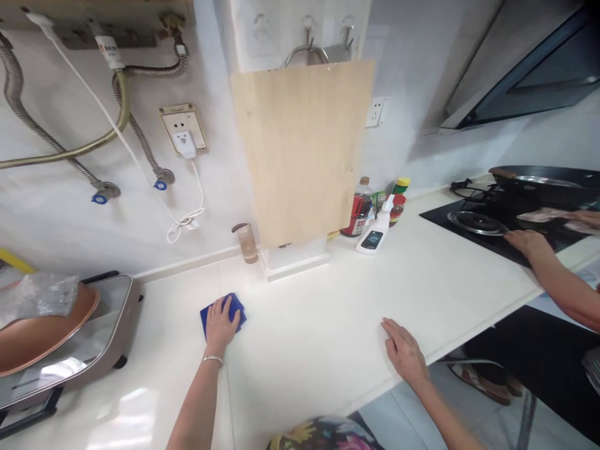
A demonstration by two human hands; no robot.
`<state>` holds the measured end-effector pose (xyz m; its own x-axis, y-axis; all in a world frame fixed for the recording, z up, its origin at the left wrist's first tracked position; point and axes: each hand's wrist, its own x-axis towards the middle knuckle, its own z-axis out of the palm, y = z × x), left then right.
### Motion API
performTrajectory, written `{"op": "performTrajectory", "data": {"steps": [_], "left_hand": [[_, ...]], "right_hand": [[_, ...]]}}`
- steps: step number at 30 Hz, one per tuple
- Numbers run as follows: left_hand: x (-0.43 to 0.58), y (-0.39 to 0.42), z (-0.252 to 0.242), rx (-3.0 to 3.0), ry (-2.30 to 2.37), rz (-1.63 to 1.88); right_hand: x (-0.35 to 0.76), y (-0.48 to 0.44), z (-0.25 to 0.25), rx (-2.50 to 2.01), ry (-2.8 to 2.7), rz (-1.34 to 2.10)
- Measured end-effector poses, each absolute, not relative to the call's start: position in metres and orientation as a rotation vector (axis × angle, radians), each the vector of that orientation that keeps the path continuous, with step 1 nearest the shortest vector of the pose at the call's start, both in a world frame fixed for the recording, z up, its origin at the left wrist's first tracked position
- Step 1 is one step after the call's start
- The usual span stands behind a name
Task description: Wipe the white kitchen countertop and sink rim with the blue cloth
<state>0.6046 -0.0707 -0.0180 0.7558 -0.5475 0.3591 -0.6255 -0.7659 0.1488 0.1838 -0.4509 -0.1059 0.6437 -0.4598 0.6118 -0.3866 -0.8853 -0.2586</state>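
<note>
My left hand (220,322) presses a folded blue cloth (237,305) flat on the white countertop (300,350), its fingers spread over the cloth. A bracelet circles that wrist. To the right, my right hand (404,351) rests on the counter near its front edge, fingers stretched out and holding nothing. Beyond the cloth, a clear cup with brownish liquid (247,244) stands against the wall by the pillar. A white spray bottle (374,232) stands behind my right hand, beside several sauce bottles and jars (360,209).
An electric griddle (107,337) with a copper-coloured pan (51,337) stands at left. A wooden board (304,150) hangs on the pillar. At right, another person's hands (529,244) are at the black stove (473,219), one with a pale cloth (539,215). A wok (553,181) sits behind.
</note>
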Motion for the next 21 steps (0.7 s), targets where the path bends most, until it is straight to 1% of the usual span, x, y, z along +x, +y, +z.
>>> {"op": "performTrajectory", "data": {"steps": [5,13,21], "left_hand": [[0.613,-0.046,-0.013,2.76,-0.831,0.423],[0.598,-0.064,-0.023,2.843,-0.718,0.469],[0.604,-0.067,-0.022,2.825,-0.803,0.413]], "right_hand": [[0.182,-0.449,-0.106,-2.761,0.718,-1.041],[0.18,-0.451,-0.107,-2.799,0.756,-0.983],[0.177,-0.448,-0.106,-2.814,0.991,-0.77]]}}
